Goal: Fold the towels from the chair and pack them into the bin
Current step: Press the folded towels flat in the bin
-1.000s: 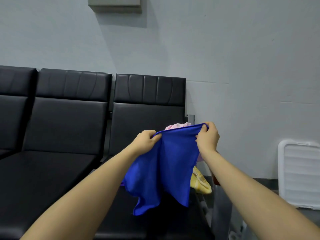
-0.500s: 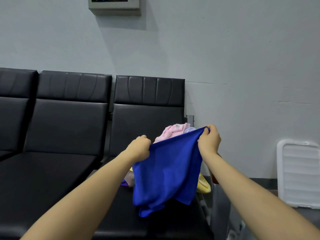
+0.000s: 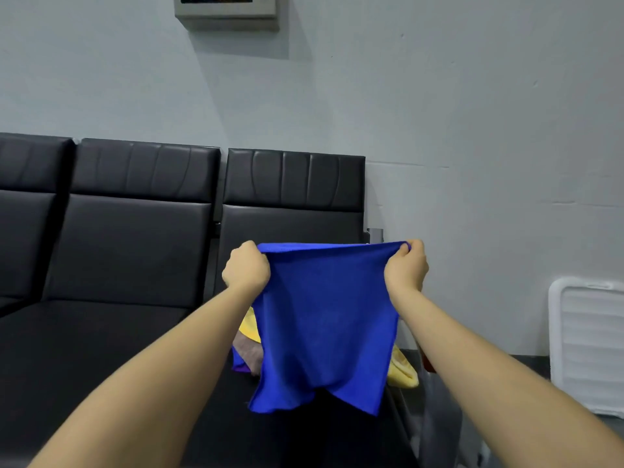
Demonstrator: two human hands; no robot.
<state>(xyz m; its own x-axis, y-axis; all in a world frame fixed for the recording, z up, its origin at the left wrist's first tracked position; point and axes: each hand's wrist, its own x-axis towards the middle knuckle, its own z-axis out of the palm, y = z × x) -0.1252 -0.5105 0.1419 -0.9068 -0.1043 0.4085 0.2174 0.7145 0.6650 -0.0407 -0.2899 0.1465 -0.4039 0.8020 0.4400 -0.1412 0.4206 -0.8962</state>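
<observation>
2 bare forearms reach forward from the bottom corners of the view. Left hand curled in a fist round the top left corner of a blue towel; right hand pinches the top right corner, fingers bent over the hem. Top edge pulled nearly straight between the 2 hands. Towel hangs flat and open in the air, lower edge loose and wavy, above the front part of the right-hand chair seat.

Behind the towel, on that same seat toward its right edge: a yellow towel showing at both sides of the blue one, and a brownish towel at the left with a bit of purple cloth just under it. Rest of the pile hidden by the blue towel.

Chair is the right end of a row of 3 black padded seats against a pale wall. White ribbed plastic lid or bin leans at the wall on the far right, well apart from the chair; cannot tell which. Grey box mounted high on the wall, top cut off.
</observation>
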